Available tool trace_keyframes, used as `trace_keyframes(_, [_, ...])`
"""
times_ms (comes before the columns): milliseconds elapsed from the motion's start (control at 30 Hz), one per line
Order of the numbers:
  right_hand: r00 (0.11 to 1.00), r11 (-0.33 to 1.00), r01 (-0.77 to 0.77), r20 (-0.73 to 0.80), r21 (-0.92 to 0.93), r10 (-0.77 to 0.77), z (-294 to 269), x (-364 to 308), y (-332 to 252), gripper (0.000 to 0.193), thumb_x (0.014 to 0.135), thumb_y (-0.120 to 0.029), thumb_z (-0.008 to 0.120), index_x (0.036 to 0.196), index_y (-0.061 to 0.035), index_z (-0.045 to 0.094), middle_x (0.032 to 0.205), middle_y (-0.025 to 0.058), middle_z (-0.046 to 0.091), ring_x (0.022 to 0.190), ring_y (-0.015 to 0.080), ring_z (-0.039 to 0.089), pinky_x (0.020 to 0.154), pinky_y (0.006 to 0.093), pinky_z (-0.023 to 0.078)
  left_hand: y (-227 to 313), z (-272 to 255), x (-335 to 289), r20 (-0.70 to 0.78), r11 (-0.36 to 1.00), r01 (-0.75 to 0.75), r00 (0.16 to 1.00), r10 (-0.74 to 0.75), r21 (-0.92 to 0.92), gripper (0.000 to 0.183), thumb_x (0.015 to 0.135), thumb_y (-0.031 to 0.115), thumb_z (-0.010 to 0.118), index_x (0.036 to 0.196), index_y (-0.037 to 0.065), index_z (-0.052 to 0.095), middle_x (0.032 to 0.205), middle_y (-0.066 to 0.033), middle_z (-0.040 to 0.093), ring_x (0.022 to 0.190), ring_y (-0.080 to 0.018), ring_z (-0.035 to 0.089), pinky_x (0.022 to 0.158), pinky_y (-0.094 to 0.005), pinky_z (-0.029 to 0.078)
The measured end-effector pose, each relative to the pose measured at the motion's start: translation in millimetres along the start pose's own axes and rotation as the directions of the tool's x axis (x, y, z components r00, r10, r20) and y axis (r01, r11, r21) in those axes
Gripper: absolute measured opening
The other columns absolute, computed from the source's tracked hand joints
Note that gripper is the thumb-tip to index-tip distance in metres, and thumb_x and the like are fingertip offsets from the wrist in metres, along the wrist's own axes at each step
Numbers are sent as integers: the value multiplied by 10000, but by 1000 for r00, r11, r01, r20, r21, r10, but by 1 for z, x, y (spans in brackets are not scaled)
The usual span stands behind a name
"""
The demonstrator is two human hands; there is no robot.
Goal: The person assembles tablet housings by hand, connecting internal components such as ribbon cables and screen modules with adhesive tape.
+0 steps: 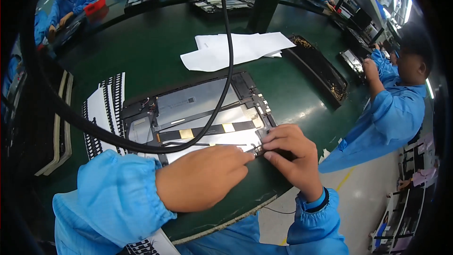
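In the head view, an opened flat electronic device [197, 100] lies on the green table [278, 92], between black-patterned sheets [104, 113] at its left and a long black tray [325, 73] beyond its right side. The left hand [205, 177] reaches over its near edge with fingers curled, and the right hand [293, 153] bends thumb and fingers, slightly parted, at its near right corner; whether either grips anything I cannot tell.

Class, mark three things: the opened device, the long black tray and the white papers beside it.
Opened device [200, 104]: head view, on its large grey panel.
Long black tray [319, 69]: head view, on its bare middle.
White papers [246, 48]: head view, middle of the top sheet.
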State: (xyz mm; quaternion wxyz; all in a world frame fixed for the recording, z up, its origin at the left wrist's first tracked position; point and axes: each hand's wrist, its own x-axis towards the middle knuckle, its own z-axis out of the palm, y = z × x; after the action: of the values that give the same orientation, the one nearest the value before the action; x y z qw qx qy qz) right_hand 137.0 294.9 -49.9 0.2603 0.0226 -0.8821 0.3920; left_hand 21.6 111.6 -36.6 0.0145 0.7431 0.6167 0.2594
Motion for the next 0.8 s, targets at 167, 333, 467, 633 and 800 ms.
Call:
trace_keyframes(167, [994,994,-78,-73,80,84,-2,-7,1,167,604,28,644,764,-14,622,844,84,618,837,229,557,740,304,434,0,2,-12,-41,1000,15,999,-14,10,226,712,15,565,922,-65,544,1113,-211,504,1012,-348,514,855,-384,436])
trace_keyframes(333, [999,999,-30,-38,-30,29,1,1,-4,134,596,13,659,719,-33,631,819,56,616,810,217,548,700,299,437,0,9,-7,-75,996,-41,996,47,85,222,716,18,544,918,-75,550,1113,-207,506,1005,-340,521,848,-392,439])
trace_keyframes(467, [998,996,-36,-62,-85,30,7,4,-7,121,592,5,663,701,-40,631,795,46,610,798,217,542,686,299,438,-3,11,-8,-53,976,-99,992,112,196,229,704,38,532,897,-82,558,1108,-203,505,983,-334,524,836,-390,443])
trace_keyframes(633, [992,994,-69,-110,-89,59,5,1,-6,92,582,-12,656,658,-40,612,754,47,596,754,219,531,659,303,433,0,11,-2,-5,972,-107,994,110,208,224,695,51,531,874,-80,560,1103,-204,504,980,-337,519,829,-389,444])
trace_keyframes(800, [989,994,-54,-139,-94,40,9,0,-6,87,582,-12,651,654,-39,610,749,47,593,745,222,529,654,311,430,2,8,-5,20,977,-88,996,86,196,198,697,33,536,869,-63,550,1131,-214,490,1017,-336,505,853,-392,432])
